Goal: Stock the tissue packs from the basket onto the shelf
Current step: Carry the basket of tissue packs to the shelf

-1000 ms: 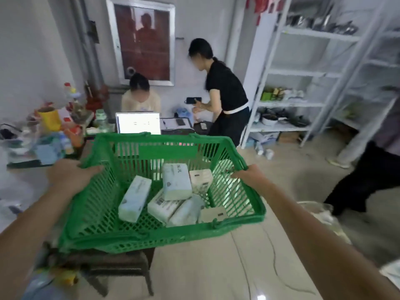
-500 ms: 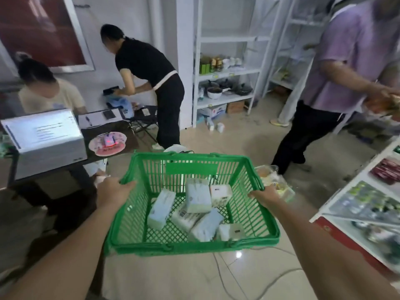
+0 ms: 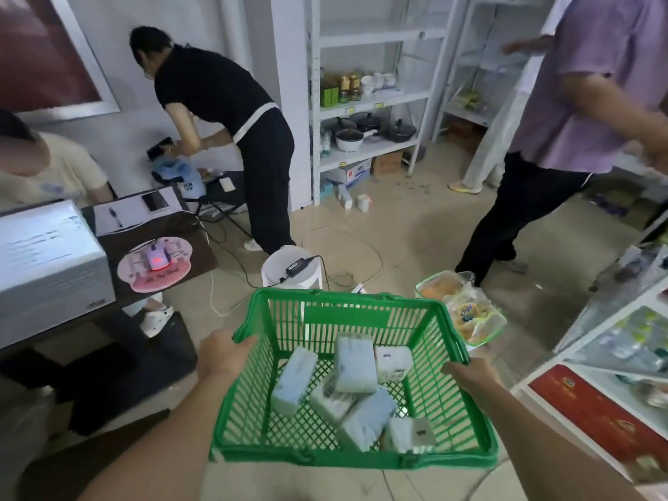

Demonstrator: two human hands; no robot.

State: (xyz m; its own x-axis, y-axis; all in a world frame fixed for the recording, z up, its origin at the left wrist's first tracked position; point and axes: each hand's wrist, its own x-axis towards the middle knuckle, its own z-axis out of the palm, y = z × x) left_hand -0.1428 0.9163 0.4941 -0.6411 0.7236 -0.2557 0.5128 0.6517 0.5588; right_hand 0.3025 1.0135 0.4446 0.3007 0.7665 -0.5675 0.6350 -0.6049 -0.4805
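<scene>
- Head view looks down on a green basket (image 3: 352, 453) carried at the lower centre of the frame, above the floor (image 3: 379, 229).
- Left hand (image 3: 222, 356) has its grip closed over the basket's left rim; right hand (image 3: 470, 374) is closed on the right rim.
- Tissue packs (image 3: 356, 365) lie loose in the basket bottom, some leaning on each other; about six, though the overlap makes the count uncertain.
- None is on a shelf yet, so I judge stocking has not begun.
- Shelf (image 3: 614, 359) at the right edge of the frame, already holding goods, sits just beside the right hand; it may be the target, but that is a guess.
- Risks: cables (image 3: 343, 244) trail across the floor ahead and could catch a foot.
- A person in a purple shirt (image 3: 578, 85) stands at the upper right, near the path, so a bump could tip the basket.
- A tilt would slide the loose packs to one side.
</scene>
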